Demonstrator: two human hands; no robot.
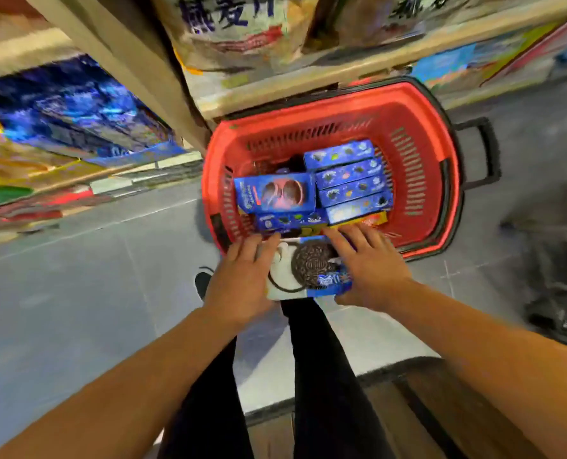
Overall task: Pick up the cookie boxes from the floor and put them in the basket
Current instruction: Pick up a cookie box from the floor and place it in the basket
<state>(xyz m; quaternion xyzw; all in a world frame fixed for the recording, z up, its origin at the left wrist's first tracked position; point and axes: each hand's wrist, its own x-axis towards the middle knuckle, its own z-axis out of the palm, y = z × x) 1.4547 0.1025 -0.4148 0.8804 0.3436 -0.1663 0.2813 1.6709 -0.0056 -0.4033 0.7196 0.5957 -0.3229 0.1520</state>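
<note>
A red plastic basket [421,134] stands on the grey floor in front of me. Inside lie several blue cookie boxes [351,180], stacked side by side on the right, plus one blue box with a round cookie picture [275,193] on the left. Over the basket's near rim I hold a blue-and-white cookie box [308,266] showing a big dark sandwich cookie. My left hand [242,279] grips its left end and my right hand [368,266] grips its right end, fingers stretched toward the basket.
Wooden shelves [275,91] with bags and colourful boxes rise right behind the basket. The basket's black handle [487,150] sticks out to the right. My dark trouser legs [312,376] are below the box. Grey tiled floor [77,276] spreads to the left.
</note>
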